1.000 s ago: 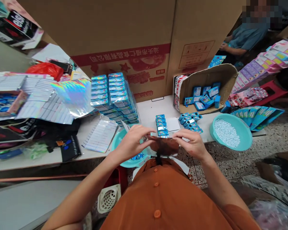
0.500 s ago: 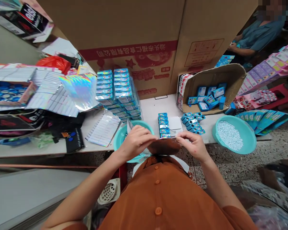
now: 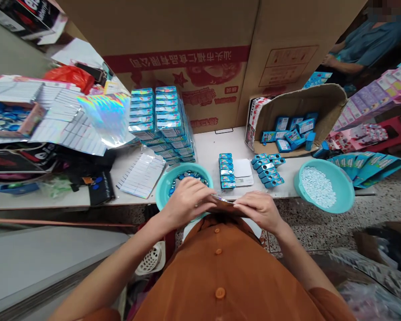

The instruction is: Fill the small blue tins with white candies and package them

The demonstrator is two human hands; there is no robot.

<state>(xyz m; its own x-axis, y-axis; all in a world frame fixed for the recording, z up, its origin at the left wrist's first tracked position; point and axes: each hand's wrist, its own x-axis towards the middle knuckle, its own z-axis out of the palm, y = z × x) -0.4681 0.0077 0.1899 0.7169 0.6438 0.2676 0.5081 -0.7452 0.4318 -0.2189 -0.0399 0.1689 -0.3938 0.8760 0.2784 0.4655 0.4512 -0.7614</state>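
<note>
My left hand (image 3: pixel 189 198) and my right hand (image 3: pixel 259 208) face each other at the table's front edge, close to my body. Between them stretches a thin shiny sheet (image 3: pixel 224 200), pinched at one end by each hand; most of it is seen edge-on, so I cannot tell whether it is a bag. Beyond the left hand sits a turquoise basin (image 3: pixel 159 189) with blue and silvery round pieces in it. A row of small blue boxes (image 3: pixel 226 171) stands beyond the gap between my hands, beside a white scale (image 3: pixel 243 168). More blue boxes (image 3: pixel 268 171) lie to its right.
Stacked blue boxes (image 3: pixel 169 129) stand before a large carton (image 3: pixel 173 31). An open cardboard box (image 3: pixel 339 100) holds loose blue boxes. Right is a basin (image 3: pixel 349 191) of white tablets. Shiny sheets (image 3: pixel 143 171) lie left. A person in a blue-grey shirt (image 3: pixel 377 40) is at the far right.
Both hands have moved down towards my body with the shiny sheet, and the left basin's contents show more. The view has shifted slightly.
</note>
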